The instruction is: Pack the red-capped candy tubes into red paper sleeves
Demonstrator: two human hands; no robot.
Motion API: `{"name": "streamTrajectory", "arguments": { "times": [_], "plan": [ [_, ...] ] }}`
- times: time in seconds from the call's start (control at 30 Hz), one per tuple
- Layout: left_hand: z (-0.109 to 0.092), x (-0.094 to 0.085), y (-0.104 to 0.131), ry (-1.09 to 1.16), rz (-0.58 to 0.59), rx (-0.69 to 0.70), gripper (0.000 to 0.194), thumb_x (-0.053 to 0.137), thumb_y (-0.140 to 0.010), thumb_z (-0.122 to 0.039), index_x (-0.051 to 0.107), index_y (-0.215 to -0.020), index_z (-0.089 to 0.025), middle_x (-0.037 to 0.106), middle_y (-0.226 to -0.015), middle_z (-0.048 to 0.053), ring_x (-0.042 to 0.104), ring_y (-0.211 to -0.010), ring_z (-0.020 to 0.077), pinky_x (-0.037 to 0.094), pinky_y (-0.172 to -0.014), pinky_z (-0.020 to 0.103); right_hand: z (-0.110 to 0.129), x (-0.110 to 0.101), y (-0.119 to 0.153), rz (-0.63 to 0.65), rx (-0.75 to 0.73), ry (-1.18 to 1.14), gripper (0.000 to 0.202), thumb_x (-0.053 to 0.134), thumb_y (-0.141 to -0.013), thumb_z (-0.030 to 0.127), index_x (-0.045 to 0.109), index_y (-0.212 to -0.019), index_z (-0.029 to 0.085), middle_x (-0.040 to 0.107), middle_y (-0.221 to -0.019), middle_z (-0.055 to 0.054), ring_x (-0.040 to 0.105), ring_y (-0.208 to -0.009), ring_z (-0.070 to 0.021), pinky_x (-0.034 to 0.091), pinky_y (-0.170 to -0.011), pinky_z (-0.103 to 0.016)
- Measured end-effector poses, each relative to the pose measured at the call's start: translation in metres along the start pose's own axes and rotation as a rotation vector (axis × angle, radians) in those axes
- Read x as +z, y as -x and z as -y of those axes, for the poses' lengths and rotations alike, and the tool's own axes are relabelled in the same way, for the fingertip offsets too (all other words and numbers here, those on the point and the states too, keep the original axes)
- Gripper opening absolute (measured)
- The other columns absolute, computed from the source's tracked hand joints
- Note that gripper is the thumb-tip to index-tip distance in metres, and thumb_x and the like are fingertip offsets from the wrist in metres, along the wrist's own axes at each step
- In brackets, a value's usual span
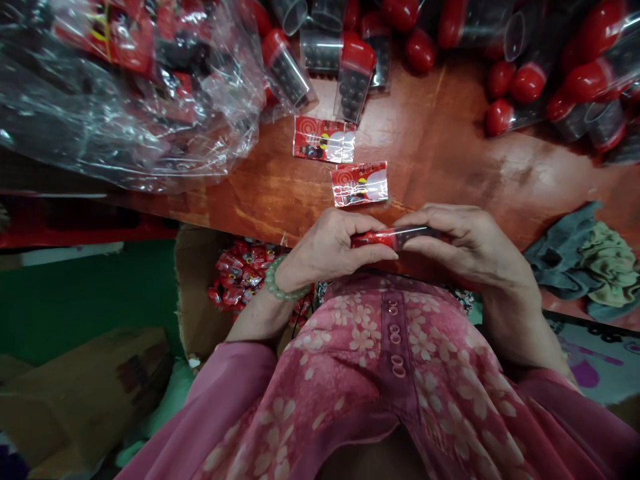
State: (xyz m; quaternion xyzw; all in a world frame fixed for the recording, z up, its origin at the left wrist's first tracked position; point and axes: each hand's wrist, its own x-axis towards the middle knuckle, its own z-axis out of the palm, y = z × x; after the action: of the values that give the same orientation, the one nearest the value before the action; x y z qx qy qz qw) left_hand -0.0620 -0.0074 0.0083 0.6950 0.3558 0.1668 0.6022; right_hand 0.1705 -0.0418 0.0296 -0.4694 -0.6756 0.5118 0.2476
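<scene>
Between both hands, level over the table's near edge, is a slim tube [387, 237] with a red left part and a clear, dark-looking right part. My left hand [340, 243] pinches its red end between thumb and fingers. My right hand [453, 240] grips the dark end the same way. Just beyond my hands lies a small red printed packet [359, 184], shiny like plastic film. A second such packet [323, 139] lies a little farther off, near a red-capped clear tube [355, 77] holding dark round pieces.
A large clear plastic bag [200, 127] of red packets covers the table's left. More red-capped tubes [530, 83] crowd the back right. A crumpled cloth [590, 260] lies at right. Below the table's edge, a cardboard box [193, 287] holds many red packets [245, 270].
</scene>
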Motion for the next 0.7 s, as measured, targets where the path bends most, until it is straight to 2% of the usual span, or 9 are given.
{"name": "streamTrajectory", "arguments": {
  "times": [0.07, 0.13, 0.27, 0.33, 0.43, 0.6, 0.7],
  "plan": [
    [-0.001, -0.004, -0.002, 0.149, 0.017, -0.106, 0.037, 0.075, -0.086, -0.052, 0.081, -0.089, -0.016, 0.076, -0.074, 0.002, 0.065, -0.061, 0.0121, 0.052, -0.060, 0.023, -0.005, 0.007, -0.001, -0.074, 0.074, -0.132, 0.021, 0.068, -0.094, 0.041, 0.077, -0.103, 0.025, 0.080, -0.093, -0.001, 0.073, -0.081, -0.0173, 0.060, -0.079, -0.031],
    [0.002, -0.009, -0.003, 0.279, 0.015, -0.141, 0.046, 0.075, -0.082, -0.061, 0.081, -0.094, -0.017, 0.078, -0.079, 0.004, 0.070, -0.067, 0.0147, 0.057, -0.063, 0.025, -0.010, 0.016, -0.001, -0.140, 0.129, -0.245, 0.023, 0.071, -0.092, 0.043, 0.077, -0.104, 0.023, 0.080, -0.094, -0.001, 0.073, -0.082, -0.0169, 0.060, -0.079, -0.030],
    [0.014, -0.015, 0.000, 0.404, -0.092, -0.069, 0.076, 0.073, -0.072, -0.079, 0.074, -0.121, -0.021, 0.079, -0.095, 0.010, 0.078, -0.089, 0.0241, 0.064, -0.077, 0.035, -0.019, 0.031, -0.002, -0.222, 0.181, -0.375, 0.027, 0.074, -0.089, 0.043, 0.078, -0.105, 0.022, 0.079, -0.094, -0.001, 0.072, -0.078, -0.0155, 0.060, -0.074, -0.029],
    [0.021, -0.011, 0.004, 0.438, -0.148, -0.022, 0.084, 0.067, -0.070, -0.086, 0.071, -0.123, -0.021, 0.079, -0.100, 0.012, 0.078, -0.094, 0.0263, 0.065, -0.079, 0.038, -0.021, 0.036, -0.003, -0.272, 0.202, -0.469, 0.028, 0.075, -0.089, 0.045, 0.078, -0.107, 0.023, 0.079, -0.091, 0.000, 0.068, -0.068, -0.0128, 0.058, -0.066, -0.026],
    [0.028, 0.004, 0.009, 0.517, -0.226, -0.025, 0.075, 0.067, -0.071, -0.085, 0.072, -0.110, -0.021, 0.079, -0.097, 0.011, 0.078, -0.092, 0.0244, 0.065, -0.077, 0.037, -0.025, 0.042, -0.007, -0.332, 0.229, -0.602, 0.032, 0.078, -0.086, 0.049, 0.077, -0.106, 0.024, 0.078, -0.086, 0.002, 0.063, -0.059, -0.0102, 0.057, -0.059, -0.024],
    [0.029, 0.034, 0.005, 0.660, -0.384, -0.130, 0.054, 0.078, -0.074, -0.070, 0.071, -0.090, -0.019, 0.078, -0.088, 0.005, 0.075, -0.088, 0.0197, 0.064, -0.086, 0.038, -0.024, 0.048, -0.010, -0.316, 0.242, -0.648, 0.038, 0.079, -0.085, 0.051, 0.075, -0.109, 0.022, 0.073, -0.074, 0.003, 0.063, -0.059, -0.0092, 0.056, -0.058, -0.021],
    [0.025, 0.043, 0.001, 0.732, -0.468, -0.177, 0.048, 0.080, -0.077, -0.063, 0.072, -0.086, -0.017, 0.078, -0.085, 0.005, 0.074, -0.081, 0.0183, 0.063, -0.083, 0.036, -0.019, 0.048, -0.006, -0.266, 0.219, -0.657, 0.041, 0.076, -0.089, 0.047, 0.069, -0.120, 0.021, 0.075, -0.088, 0.001, 0.069, -0.070, -0.0101, 0.059, -0.066, -0.022]
  ]
}}
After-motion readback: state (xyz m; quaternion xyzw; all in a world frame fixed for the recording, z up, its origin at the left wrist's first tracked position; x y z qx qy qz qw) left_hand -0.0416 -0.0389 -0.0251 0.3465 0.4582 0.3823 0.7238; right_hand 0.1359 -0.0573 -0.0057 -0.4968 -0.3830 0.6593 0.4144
